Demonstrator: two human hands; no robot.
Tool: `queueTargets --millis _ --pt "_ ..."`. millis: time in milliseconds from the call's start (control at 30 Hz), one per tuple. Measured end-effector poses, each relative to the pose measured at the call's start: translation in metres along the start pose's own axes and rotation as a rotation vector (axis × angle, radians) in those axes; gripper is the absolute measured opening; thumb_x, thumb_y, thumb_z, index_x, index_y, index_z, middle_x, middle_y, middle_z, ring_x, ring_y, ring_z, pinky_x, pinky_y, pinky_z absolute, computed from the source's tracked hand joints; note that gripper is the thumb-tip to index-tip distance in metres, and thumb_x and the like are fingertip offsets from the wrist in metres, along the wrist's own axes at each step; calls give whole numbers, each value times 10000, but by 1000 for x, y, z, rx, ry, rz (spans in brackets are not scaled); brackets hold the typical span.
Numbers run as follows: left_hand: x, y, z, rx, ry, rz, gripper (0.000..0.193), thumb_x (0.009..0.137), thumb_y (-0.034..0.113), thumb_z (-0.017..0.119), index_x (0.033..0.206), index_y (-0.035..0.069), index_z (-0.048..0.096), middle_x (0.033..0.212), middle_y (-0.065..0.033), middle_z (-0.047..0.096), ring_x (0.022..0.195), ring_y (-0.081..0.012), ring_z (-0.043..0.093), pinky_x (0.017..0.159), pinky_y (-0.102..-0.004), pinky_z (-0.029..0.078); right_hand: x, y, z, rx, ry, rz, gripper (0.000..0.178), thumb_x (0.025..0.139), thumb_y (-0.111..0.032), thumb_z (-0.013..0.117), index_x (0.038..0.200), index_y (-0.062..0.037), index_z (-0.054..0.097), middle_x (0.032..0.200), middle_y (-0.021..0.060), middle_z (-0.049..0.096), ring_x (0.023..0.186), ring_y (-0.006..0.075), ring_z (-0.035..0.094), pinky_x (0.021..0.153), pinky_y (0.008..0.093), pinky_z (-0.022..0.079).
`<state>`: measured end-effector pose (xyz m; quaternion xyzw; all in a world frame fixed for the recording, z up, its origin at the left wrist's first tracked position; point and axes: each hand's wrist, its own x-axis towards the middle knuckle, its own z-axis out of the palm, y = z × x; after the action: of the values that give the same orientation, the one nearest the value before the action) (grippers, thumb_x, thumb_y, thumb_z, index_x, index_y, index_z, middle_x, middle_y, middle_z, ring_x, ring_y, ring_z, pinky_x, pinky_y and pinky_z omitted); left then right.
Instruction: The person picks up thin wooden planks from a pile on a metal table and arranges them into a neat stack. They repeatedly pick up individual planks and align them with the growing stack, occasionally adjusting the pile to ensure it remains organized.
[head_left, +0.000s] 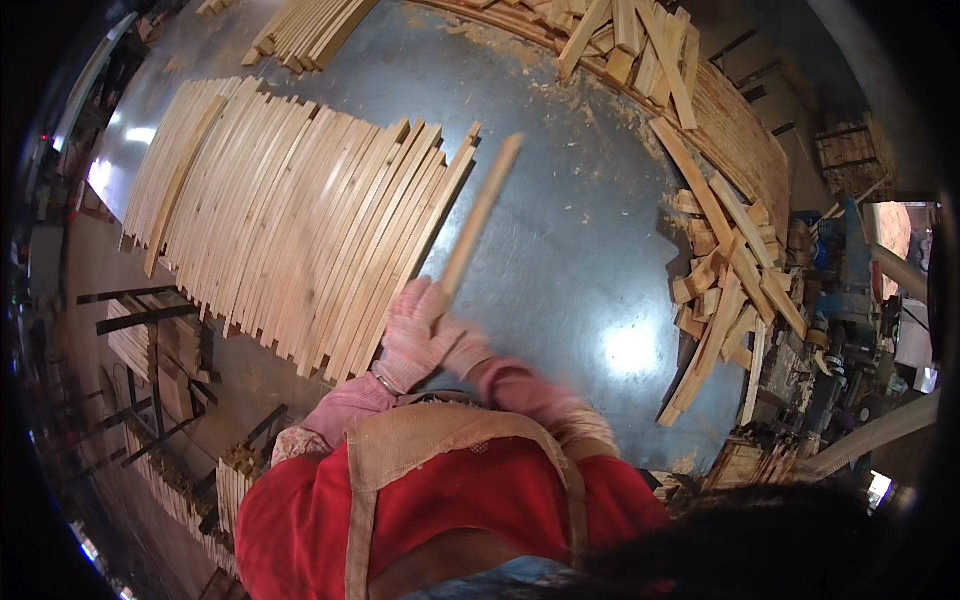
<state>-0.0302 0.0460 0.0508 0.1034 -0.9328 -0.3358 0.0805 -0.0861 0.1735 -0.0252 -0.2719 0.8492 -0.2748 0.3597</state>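
Observation:
Both my hands wear pinkish work gloves and meet close to my body, by the near end of a long wooden strip (480, 220). My left hand (408, 335) is closed at that end, its fingers against the wood. Crossing in toward it from the right, my right hand (462, 350) is smeared by motion, and its fingers are partly hidden behind the left. The strip slants away from me, blurred, just right of a wide row of similar strips (290, 220). Those strips lie side by side on the grey metal table (570, 240), one of them (185, 185) on top at the left.
More strips (310, 30) lie at the far left. Offcuts (725, 280) are heaped along the table's right edge, and loose pieces (640, 45) pile up at the far side with sawdust. Below the left edge stand dark metal racks (150, 315) and stacked wood.

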Motion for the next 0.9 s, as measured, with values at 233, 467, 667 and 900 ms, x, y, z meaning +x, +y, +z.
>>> queueTargets --millis 233,467,667,900 --pt "22 -55 -21 401 -88 -34 770 877 437 820 1502 56 579 1612 -230 472 1528 -439 389 1258 -548 312 14 -32 1 10 -462 -67 689 1025 -596 566 1532 -128 560 1326 232 729 1242 434 681 1072 525 525" --pt "7 -72 4 507 -76 -2 850 845 310 857 1573 41 510 1666 -239 427 1559 -452 357 1290 -549 303 -45 156 -123 289 560 392 764 1015 -548 602 1604 -75 482 1346 252 704 1272 457 646 1105 483 496" --pt "23 -48 6 604 -148 -71 868 925 387 776 1644 53 421 1696 -219 399 1575 -457 336 1270 -590 325 -273 364 -227 -484 1104 1106 1072 811 -441 863 1656 -34 345 1507 252 586 1429 429 535 1189 513 435" --pt "63 56 106 104 -109 528 782 1019 281 724 1669 20 379 1584 -237 551 1393 -351 601 1161 -411 486 -308 379 -294 -116 893 1115 804 883 -363 787 1571 -108 459 1349 261 681 1253 463 642 1068 540 508"
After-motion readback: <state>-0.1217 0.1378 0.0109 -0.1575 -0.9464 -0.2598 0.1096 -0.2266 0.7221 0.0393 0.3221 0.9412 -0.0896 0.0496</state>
